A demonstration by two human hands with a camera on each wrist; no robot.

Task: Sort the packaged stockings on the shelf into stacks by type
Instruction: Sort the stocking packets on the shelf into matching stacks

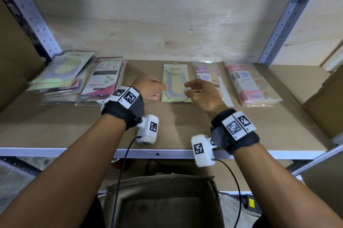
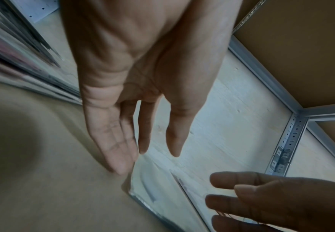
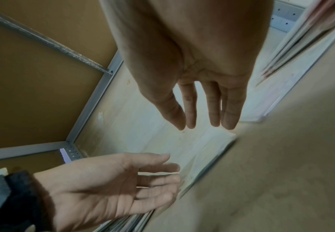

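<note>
A green-and-grey ENE stocking pack [image 1: 176,79] lies flat mid-shelf. My left hand [image 1: 155,88] hovers at its left edge with straight fingers, holding nothing; the wrist view shows its fingertips [image 2: 121,168] just above the pack's corner [image 2: 142,185]. My right hand [image 1: 191,86] hangs over the pack's right side, fingers relaxed and empty [image 3: 202,124]. To the right lie a purple-labelled pack [image 1: 204,73] and a stack of pink-labelled packs [image 1: 248,86]. A messy pile of mixed packs [image 1: 61,77] and a pink-and-white stack [image 1: 104,81] sit at the left.
The brown shelf board [image 1: 167,125] has bare room in front of the packs. Metal uprights [image 1: 42,29] [image 1: 284,23] frame the bay, with a plywood back wall [image 1: 157,14]. An open cardboard box [image 1: 163,203] stands below the shelf's front edge.
</note>
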